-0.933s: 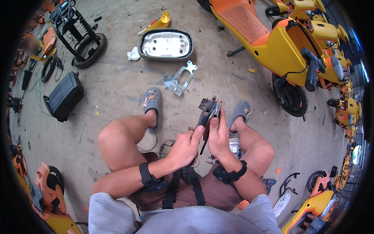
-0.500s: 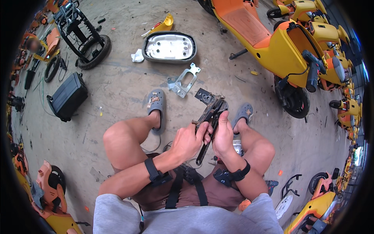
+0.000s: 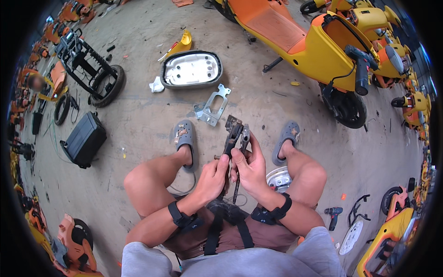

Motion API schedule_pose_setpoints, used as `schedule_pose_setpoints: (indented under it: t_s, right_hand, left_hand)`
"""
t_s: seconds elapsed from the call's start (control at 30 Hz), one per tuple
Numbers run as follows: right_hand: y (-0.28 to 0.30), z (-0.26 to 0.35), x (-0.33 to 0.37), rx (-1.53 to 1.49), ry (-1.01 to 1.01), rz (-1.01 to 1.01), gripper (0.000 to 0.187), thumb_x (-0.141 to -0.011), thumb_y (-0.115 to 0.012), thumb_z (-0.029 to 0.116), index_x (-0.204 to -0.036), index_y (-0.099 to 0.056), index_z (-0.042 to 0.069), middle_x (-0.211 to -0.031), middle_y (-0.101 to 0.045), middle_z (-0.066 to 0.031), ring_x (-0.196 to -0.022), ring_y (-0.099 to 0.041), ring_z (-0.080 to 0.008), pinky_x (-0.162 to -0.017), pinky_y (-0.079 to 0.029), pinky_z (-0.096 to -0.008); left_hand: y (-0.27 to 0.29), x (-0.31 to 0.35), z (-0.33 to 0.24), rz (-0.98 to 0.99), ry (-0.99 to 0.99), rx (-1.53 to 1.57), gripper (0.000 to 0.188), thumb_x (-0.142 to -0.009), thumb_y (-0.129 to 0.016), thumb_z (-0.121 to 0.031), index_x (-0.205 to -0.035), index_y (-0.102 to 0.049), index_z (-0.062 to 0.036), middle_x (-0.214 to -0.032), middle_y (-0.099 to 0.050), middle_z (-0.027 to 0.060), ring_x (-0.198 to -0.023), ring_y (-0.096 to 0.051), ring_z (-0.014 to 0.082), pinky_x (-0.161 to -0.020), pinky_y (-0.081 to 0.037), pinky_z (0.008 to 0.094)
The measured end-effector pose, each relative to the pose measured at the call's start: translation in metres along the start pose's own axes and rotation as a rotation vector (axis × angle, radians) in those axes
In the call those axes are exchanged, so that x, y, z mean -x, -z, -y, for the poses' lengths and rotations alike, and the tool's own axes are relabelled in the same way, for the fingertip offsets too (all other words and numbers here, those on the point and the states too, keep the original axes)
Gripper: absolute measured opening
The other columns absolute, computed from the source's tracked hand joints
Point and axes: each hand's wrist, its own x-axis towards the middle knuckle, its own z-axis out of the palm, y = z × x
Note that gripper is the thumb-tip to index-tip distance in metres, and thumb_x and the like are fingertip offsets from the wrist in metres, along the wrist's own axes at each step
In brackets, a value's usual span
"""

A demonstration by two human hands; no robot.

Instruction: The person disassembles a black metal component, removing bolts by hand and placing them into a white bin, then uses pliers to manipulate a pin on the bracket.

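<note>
In front of me between my knees, my left hand (image 3: 213, 177) grips a dark, dirty metal bracket (image 3: 234, 125) from its left side. A short bolt-like pin (image 3: 217, 157) juts out leftward by the thumb. My right hand (image 3: 250, 171) is closed, thumb and fingers, round a slim dark metal part (image 3: 245, 133) beside the bracket. A thin bar hangs below that hand; whether it belongs to the same part I cannot tell. On the floor beyond my hands lies a silvery metal plate bracket (image 3: 213, 105) with a long cut-out.
Farther off lie an upturned scooter seat (image 3: 193, 69) and a yellow panel (image 3: 179, 45). A yellow-orange scooter (image 3: 295, 46) stands at right, a power drill on it. To the left are a black box (image 3: 84, 139) and a bare frame with wheel (image 3: 90, 69). Another drill (image 3: 333, 217) lies at lower right.
The bracket has turned more upright and moved slightly left and nearer. The right thumb has shifted across toward the left hand, and the slim part now stands apart beside the bracket.
</note>
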Motion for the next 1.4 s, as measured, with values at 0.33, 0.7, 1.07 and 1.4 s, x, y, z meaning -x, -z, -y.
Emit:
schedule_pose_setpoints:
  t_s: [0.33,0.7,1.07,1.4]
  right_hand:
    - [0.005,-0.001,0.011,0.136,0.119,-0.036,0.061,-0.101,-0.053,0.023,-0.152,-0.023,0.01,-0.075,-0.055,-0.0004,-0.058,-0.044,-0.0035,-0.05,-0.036,-0.0189]
    - [0.048,0.027,-0.003,0.89,0.725,0.026,0.075,-0.082,-0.076,0.04,-0.139,-0.046,0.0,-0.074,-0.064,-0.0095,-0.057,-0.058,-0.0178,-0.057,-0.046,-0.0285]
    - [0.073,0.062,-0.009,1.084,0.81,0.278,0.072,-0.069,-0.084,0.037,-0.128,-0.061,0.001,-0.093,-0.072,-0.014,-0.066,-0.066,-0.0222,-0.06,-0.05,-0.0291]
    - [0.061,0.065,-0.006,1.217,0.743,0.204,0.082,-0.061,-0.086,0.042,-0.131,-0.06,0.009,-0.088,-0.071,-0.0075,-0.059,-0.058,-0.0182,-0.057,-0.044,-0.0292]
  left_hand:
    - [-0.005,0.0,0.01,-0.234,-0.275,-0.238,0.044,-0.103,-0.048,-0.032,-0.078,-0.056,0.0028,-0.055,-0.052,0.0135,-0.046,-0.051,0.0213,-0.046,-0.039,0.036]
    - [0.034,0.003,-0.029,0.222,0.324,0.465,0.064,-0.099,-0.029,-0.063,-0.076,-0.045,-0.0062,-0.049,-0.045,0.0069,-0.033,-0.045,0.017,-0.032,-0.04,0.0287]
    - [0.047,0.026,-0.044,0.572,0.634,0.538,0.059,-0.101,-0.031,-0.058,-0.074,-0.043,-0.0078,-0.047,-0.042,0.0032,-0.031,-0.041,0.012,-0.03,-0.036,0.024]
    - [0.049,0.027,-0.047,0.535,0.605,0.468,0.057,-0.1,-0.033,-0.059,-0.078,-0.042,-0.008,-0.047,-0.044,0.0064,-0.03,-0.042,0.0147,-0.03,-0.038,0.0257]
